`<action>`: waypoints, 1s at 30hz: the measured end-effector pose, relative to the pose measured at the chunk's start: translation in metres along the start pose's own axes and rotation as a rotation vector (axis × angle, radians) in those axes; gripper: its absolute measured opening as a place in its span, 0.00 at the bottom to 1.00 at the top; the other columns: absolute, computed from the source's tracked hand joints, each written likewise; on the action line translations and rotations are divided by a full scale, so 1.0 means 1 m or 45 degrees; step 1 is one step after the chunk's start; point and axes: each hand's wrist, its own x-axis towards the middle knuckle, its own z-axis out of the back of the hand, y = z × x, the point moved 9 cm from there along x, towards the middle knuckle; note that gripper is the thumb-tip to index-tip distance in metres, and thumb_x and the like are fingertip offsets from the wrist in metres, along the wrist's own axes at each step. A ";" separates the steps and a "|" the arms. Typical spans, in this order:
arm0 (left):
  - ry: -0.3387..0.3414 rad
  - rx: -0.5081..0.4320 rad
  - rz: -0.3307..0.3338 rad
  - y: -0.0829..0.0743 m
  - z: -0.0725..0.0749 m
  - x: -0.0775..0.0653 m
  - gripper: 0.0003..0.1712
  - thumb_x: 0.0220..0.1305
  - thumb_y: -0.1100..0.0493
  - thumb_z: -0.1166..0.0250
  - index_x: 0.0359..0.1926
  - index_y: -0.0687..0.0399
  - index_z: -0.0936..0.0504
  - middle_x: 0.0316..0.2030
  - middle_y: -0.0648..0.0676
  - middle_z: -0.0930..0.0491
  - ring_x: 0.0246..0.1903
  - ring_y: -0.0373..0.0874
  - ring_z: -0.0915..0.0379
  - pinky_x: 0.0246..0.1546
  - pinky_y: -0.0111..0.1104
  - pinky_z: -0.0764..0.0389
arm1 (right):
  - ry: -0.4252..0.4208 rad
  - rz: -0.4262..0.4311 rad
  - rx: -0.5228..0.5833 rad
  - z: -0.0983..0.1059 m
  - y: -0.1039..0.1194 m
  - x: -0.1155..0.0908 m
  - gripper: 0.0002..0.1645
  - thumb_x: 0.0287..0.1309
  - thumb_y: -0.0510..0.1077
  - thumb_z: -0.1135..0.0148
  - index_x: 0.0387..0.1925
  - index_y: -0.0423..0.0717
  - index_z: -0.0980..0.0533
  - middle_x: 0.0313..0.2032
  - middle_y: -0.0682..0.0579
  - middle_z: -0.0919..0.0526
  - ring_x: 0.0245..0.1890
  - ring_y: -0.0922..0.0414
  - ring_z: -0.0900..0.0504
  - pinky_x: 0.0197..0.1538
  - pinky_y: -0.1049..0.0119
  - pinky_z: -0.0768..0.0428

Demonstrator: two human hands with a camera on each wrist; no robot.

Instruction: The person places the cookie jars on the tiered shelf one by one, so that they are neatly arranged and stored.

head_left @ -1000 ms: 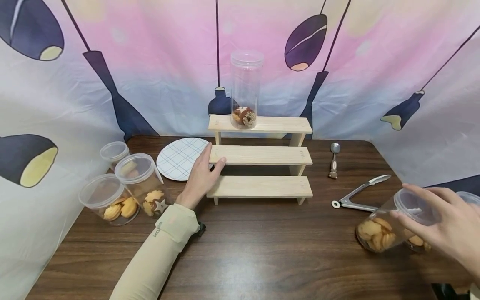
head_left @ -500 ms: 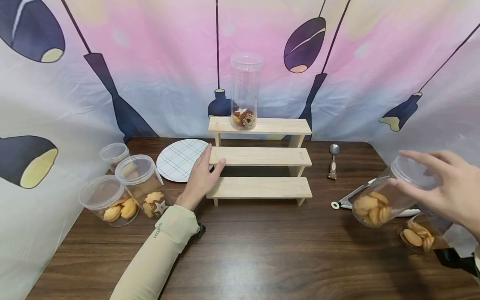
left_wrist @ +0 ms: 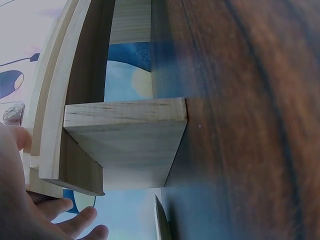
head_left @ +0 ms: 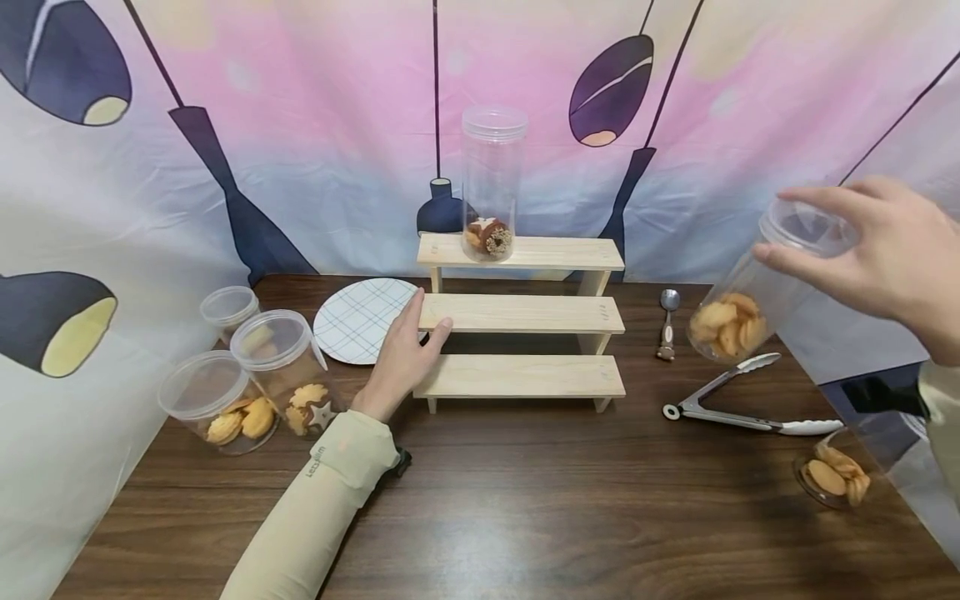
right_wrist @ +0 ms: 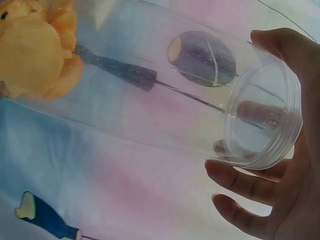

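My right hand [head_left: 881,258] grips a tall clear plastic jar [head_left: 780,262] by its lidded top, in the air over the table's right side. The jar tilts, and golden round biscuits [head_left: 727,325] lie at its bottom. In the right wrist view, thumb and fingers curl round the lid [right_wrist: 267,117]. My left hand [head_left: 405,354] holds the left end of a three-step wooden stand [head_left: 521,312], thumb at the middle step, fingers along its side. The left wrist view shows the fingers [left_wrist: 75,220] beyond the step's end. A tall jar [head_left: 491,167] with small cookies stands on the top step.
Several lidded cookie jars [head_left: 273,367] cluster at the left, near a checked plate [head_left: 363,321]. A spoon [head_left: 667,325] and splayed tongs [head_left: 731,400] lie on the right. Another jar with biscuits [head_left: 832,475] stands near the right edge. A printed cloth [head_left: 337,167] surrounds the table.
My right hand has lifted the biscuit jar from the table's right side, up past the tongs and slightly left. My left hand has stayed on the stand.
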 end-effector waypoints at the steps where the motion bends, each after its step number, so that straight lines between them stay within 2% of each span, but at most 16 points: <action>1: -0.001 0.001 0.001 0.000 0.000 0.000 0.47 0.73 0.35 0.51 0.79 0.56 0.53 0.77 0.61 0.50 0.75 0.57 0.53 0.74 0.49 0.48 | 0.013 -0.010 0.019 0.001 0.000 0.006 0.43 0.54 0.64 0.32 0.65 0.45 0.26 0.56 0.25 0.30 0.50 0.29 0.30 0.43 0.33 0.33; 6: -0.005 0.003 0.005 0.000 0.001 0.000 0.47 0.73 0.34 0.51 0.79 0.56 0.53 0.77 0.60 0.50 0.75 0.57 0.53 0.74 0.49 0.48 | 0.117 -0.067 0.091 0.001 0.004 0.039 0.45 0.57 0.64 0.35 0.70 0.48 0.31 0.63 0.25 0.34 0.60 0.27 0.36 0.54 0.29 0.39; 14: 0.012 -0.008 0.003 -0.001 -0.001 0.000 0.47 0.73 0.34 0.52 0.80 0.55 0.54 0.78 0.60 0.52 0.76 0.56 0.54 0.74 0.50 0.47 | 0.197 -0.113 0.092 -0.001 0.018 0.079 0.49 0.58 0.68 0.38 0.75 0.52 0.38 0.72 0.29 0.43 0.66 0.29 0.41 0.64 0.27 0.44; 19: 0.012 -0.004 0.016 0.000 0.001 -0.001 0.47 0.73 0.34 0.52 0.80 0.53 0.55 0.78 0.59 0.52 0.76 0.55 0.55 0.74 0.50 0.48 | 0.214 -0.081 0.086 -0.002 0.033 0.101 0.49 0.58 0.69 0.40 0.75 0.55 0.39 0.72 0.30 0.42 0.67 0.31 0.41 0.65 0.30 0.43; 24: 0.008 0.003 0.016 0.000 0.003 -0.002 0.46 0.73 0.34 0.52 0.80 0.53 0.55 0.78 0.59 0.52 0.76 0.55 0.55 0.74 0.50 0.48 | 0.224 -0.039 0.070 -0.007 0.052 0.119 0.49 0.58 0.71 0.41 0.76 0.57 0.39 0.72 0.32 0.42 0.64 0.32 0.38 0.61 0.30 0.38; 30: -0.001 0.009 0.014 0.001 0.003 -0.003 0.46 0.73 0.34 0.52 0.80 0.54 0.54 0.78 0.59 0.51 0.76 0.55 0.54 0.74 0.49 0.47 | 0.250 0.004 0.088 -0.013 0.075 0.135 0.49 0.58 0.71 0.43 0.76 0.57 0.39 0.73 0.35 0.43 0.68 0.33 0.40 0.64 0.31 0.40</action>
